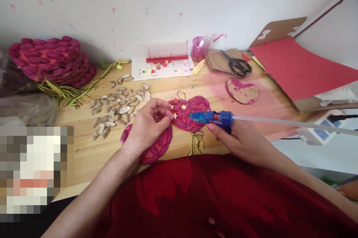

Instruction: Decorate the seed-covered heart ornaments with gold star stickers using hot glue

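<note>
My right hand [237, 139] grips a blue hot glue gun [209, 118] with a long clear glue stick [279, 123] running out of its back. The gun's nozzle hangs over a heart-shaped ornament [195, 124] covered in magenta peanut shells, with a yellow-and-pink loop on top and a yarn tassel [196, 144] below. Gold stars [184, 107] and a red one lie on its upper left. At that edge my left hand [149, 122] has thumb and fingers pinched together beside a gold star; what is between them is too small to make out. Partly under my left wrist lies another magenta shell piece [156, 148].
Loose peanut shells [117, 105] spread at left, below stacked magenta shell pieces [53, 59] with yarn tassels. Behind are paper with loose stars [160, 68], a pink-stained cup [200, 47], and scissors [239, 65] on cardboard. At right sit a cardboard heart [243, 91] and red sheets [307, 68].
</note>
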A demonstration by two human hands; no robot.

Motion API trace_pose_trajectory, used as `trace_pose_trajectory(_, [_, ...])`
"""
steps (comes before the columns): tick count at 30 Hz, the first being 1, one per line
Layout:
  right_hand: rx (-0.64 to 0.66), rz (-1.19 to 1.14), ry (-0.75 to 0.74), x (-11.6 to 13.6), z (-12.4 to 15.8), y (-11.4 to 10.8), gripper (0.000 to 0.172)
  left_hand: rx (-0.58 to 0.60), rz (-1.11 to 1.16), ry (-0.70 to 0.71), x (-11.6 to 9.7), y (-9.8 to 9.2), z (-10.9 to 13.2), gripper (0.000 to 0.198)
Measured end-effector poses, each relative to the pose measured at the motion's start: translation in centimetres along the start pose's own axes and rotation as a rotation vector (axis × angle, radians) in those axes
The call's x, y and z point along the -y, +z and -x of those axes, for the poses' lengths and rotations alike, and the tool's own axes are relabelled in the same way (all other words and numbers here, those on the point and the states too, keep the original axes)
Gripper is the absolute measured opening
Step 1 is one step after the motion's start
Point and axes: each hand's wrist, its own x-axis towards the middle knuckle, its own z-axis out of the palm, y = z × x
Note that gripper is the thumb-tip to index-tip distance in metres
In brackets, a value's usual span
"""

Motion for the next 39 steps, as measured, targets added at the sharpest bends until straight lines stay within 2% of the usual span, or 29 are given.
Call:
trace_pose_trajectory(23, [-0.067, 0.065, -0.042, 0.46, 0.13, 0.10, 0.043, 0.017, 0.030, 0.002, 0.28, 0.42, -0.04, 0.022])
trace_pose_trajectory(39, [-0.067, 0.162, -0.043, 0.38, 0.28, 0.20, 0.043, 0.013, 0.005, -0.003, 0.13, 0.53, 0.07, 0.021])
